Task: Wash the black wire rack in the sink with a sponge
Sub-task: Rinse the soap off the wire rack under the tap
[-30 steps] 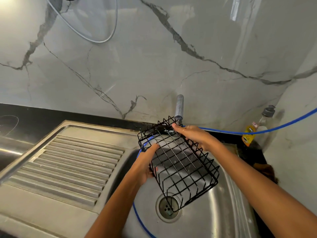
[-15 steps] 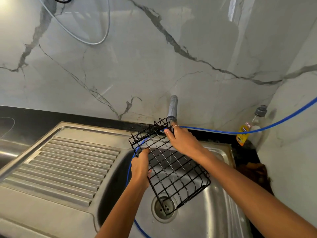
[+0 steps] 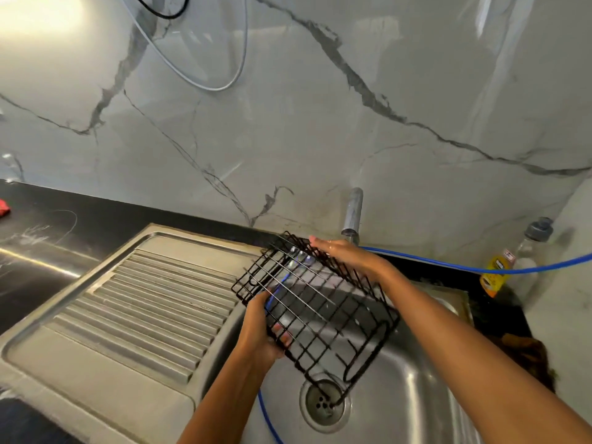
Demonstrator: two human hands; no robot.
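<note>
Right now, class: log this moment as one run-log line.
left hand: grips wire rack edge | right hand: flat on far rim | rack: tilted over sink | sponge: not visible

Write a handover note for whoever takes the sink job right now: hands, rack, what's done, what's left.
Left hand: grips the near-left edge of the black wire rack.
Right hand: fingers straight, laid flat on the rack's far edge.
Rack: tilted over the sink, below the tap, low corner over the drain.
Done: rack is in position over the basin.
Left: no sponge visible; whether water is running cannot be told. Find the sponge, scrub, rinse. Soap bottle stands at right.
</note>
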